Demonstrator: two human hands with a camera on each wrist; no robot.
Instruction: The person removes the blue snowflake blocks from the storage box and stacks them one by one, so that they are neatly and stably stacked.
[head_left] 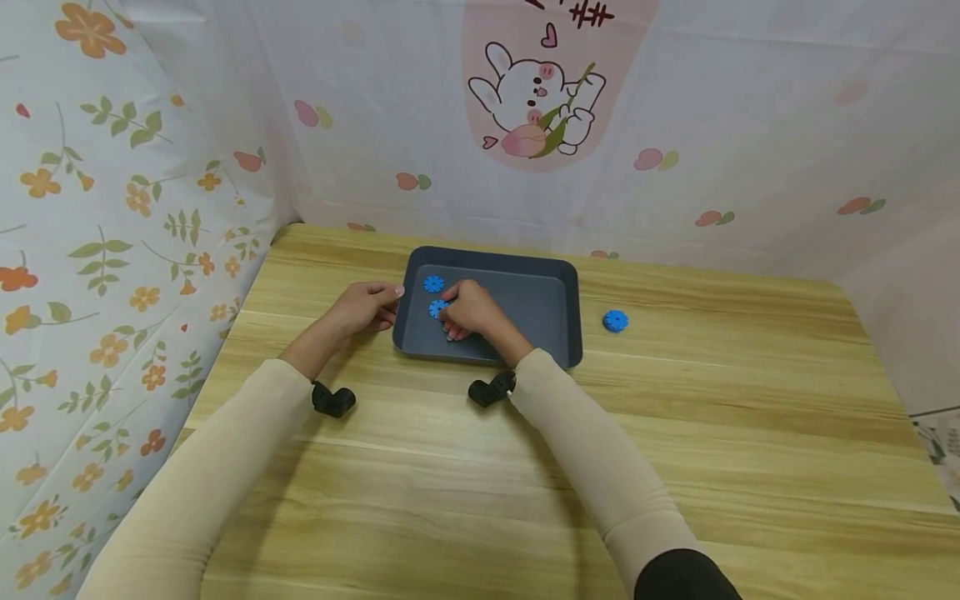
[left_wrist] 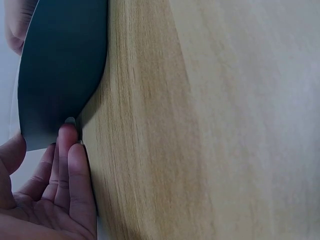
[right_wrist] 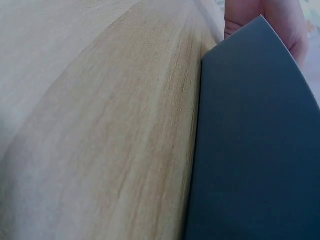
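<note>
Near the back of the table is a dark grey rectangular tray [head_left: 517,312]. My left hand [head_left: 362,307] holds its left side, the thumb at the rim and the fingers against the outer wall, as the left wrist view shows. Over the tray's left part, my right hand [head_left: 472,310] pinches a blue notched disc [head_left: 437,309] at or just above the tray floor; fingers partly cover it. Just behind it, a second blue notched disc [head_left: 433,284] lies flat in the tray. In the right wrist view, the tray's wall [right_wrist: 255,140] hides the right hand's work.
To the right of the tray, more blue notched discs [head_left: 616,321] sit in a small stack on the wooden table [head_left: 720,400]. A printed cloth [head_left: 360,100] hangs behind the table, and a flowered one [head_left: 135,250] at the left. Black wrist cameras [head_left: 333,400] jut out below both wrists.
</note>
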